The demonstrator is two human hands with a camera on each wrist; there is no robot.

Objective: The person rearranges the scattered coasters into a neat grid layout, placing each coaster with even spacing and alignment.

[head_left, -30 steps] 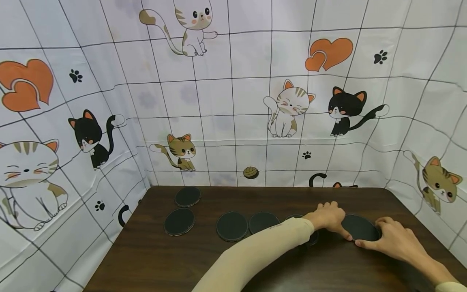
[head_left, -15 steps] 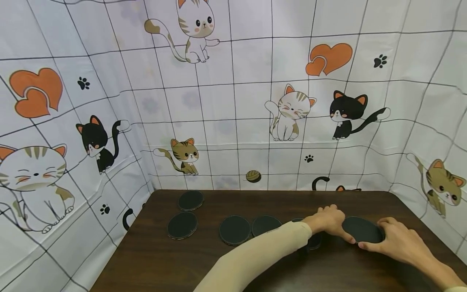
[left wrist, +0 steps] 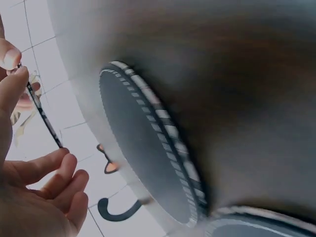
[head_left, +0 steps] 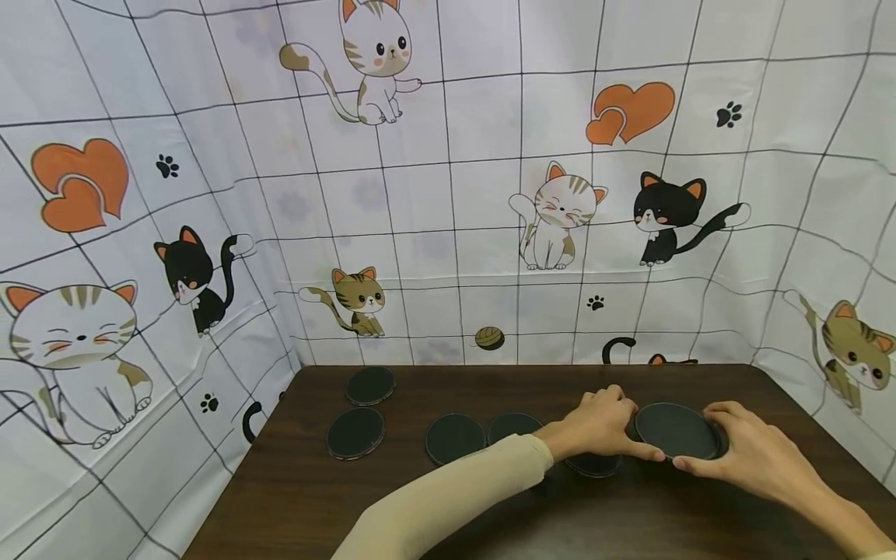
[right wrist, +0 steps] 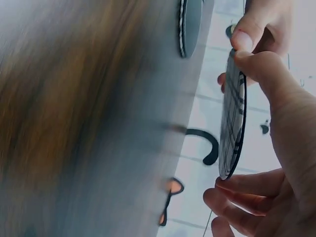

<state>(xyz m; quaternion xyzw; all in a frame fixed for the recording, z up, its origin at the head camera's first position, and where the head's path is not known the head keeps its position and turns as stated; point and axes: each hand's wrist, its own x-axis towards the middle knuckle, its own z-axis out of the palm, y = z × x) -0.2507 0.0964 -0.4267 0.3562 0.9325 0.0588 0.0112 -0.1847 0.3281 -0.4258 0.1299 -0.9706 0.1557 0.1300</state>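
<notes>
A round dark coaster (head_left: pixel 675 430) is held between both hands in the head view, raised off the tabletop. My left hand (head_left: pixel 603 424) pinches its left rim, thumb at the near edge. On the opposite side my right hand (head_left: pixel 752 451) grips the rim, its thumb tip close to the left thumb. From the right wrist the coaster (right wrist: pixel 232 118) appears almost edge-on, with a plaid pattern on its underside. Another coaster (head_left: pixel 593 465) lies by the left wrist, partly hidden by that arm; coasters on the table show checkered rims in the left wrist view.
Two coasters lie to the left, one far (head_left: pixel 371 386) and one nearer (head_left: pixel 355 433). Mid-table sit another coaster (head_left: pixel 456 439) and a neighbour (head_left: pixel 514 426) partly covered by the left sleeve (head_left: pixel 448 490). A cat-printed sheet (head_left: pixel 476 194) encloses the brown table (head_left: pixel 315 505).
Both hands have carried the coaster a little left and upward, keeping their hold on its rim. The head view has shifted slightly. The other coasters lie where they were.
</notes>
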